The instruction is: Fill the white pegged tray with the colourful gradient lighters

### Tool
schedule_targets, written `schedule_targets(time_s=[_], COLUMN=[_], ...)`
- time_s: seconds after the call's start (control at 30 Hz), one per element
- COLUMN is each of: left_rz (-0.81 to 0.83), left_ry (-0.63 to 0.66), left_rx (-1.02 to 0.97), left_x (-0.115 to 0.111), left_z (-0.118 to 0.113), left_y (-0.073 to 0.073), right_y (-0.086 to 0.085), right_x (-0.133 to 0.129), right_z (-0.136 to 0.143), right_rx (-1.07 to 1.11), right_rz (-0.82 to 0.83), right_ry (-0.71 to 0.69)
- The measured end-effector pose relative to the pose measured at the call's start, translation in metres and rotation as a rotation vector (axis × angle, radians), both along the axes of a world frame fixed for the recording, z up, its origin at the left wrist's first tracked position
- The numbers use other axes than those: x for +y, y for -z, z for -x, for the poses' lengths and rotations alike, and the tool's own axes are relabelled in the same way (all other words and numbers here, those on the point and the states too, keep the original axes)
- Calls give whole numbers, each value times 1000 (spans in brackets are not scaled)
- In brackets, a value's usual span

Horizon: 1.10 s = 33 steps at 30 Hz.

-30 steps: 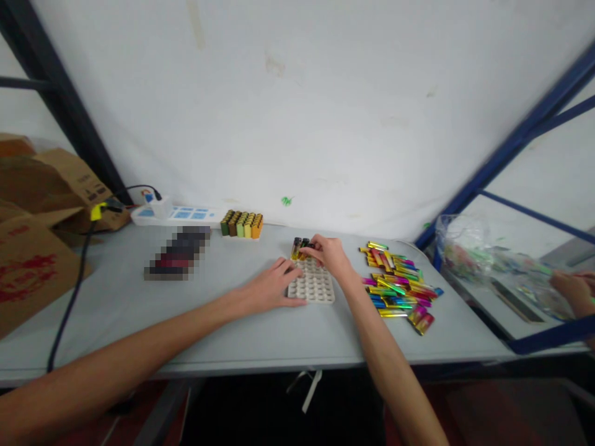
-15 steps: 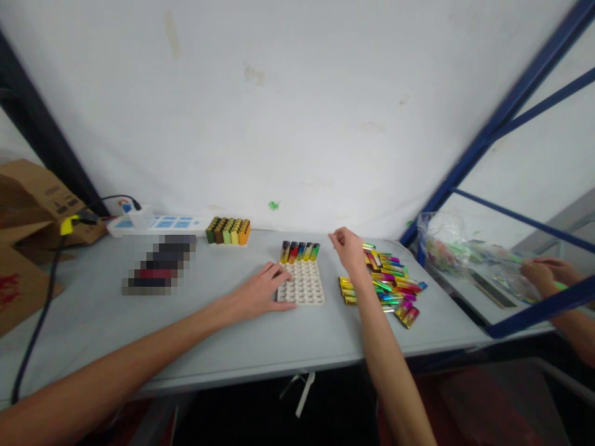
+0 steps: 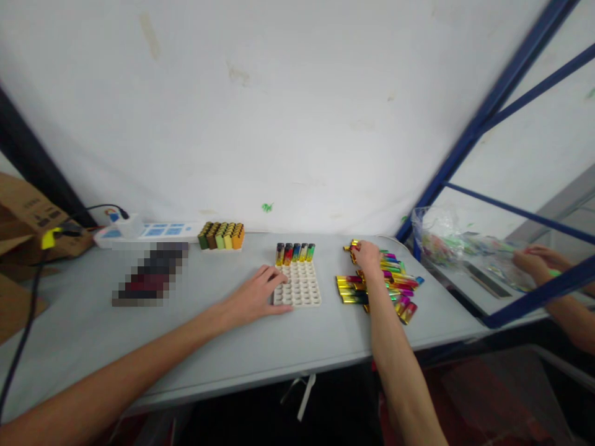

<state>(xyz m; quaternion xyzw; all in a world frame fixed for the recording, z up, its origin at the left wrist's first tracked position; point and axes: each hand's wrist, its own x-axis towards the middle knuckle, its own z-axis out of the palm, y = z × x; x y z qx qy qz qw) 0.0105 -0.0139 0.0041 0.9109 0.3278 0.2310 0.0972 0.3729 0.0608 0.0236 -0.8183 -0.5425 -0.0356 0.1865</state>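
The left hand (image 3: 260, 290), fingers slightly spread, touches the left side of the white perforated tray (image 3: 297, 286), whose far row bears five upright multicoloured metallic lighters (image 3: 296, 253). The right hand (image 3: 367, 255) reaches into the loose pile of shiny metallic cylinders (image 3: 352, 289); its fingers are curled, their grip indeterminable.

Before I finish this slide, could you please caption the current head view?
Left hand on a white tray with lighters along its far edge; right hand at a colorful pile.

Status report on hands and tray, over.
Left hand on white tray, partly covering its left edge. Right hand at lighter pile. Five lighters upright in tray's back row.
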Motion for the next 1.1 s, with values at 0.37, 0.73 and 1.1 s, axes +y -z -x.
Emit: schedule_targets(time_s=[0.37, 0.73, 1.1], left_rz=[0, -10, -38], left_ry=[-3, 7, 17], left_rx=[-2, -13, -19], left_x=[-4, -3, 0], left_z=[0, -1, 1], left_y=[-5, -2, 2], right_y=[-26, -24, -8], right_x=[-20, -31, -30], right_z=[37, 83, 117], right_rx=[363, 544, 463], right_rz=[-450, -389, -300], right_ry=[-837, -920, -999])
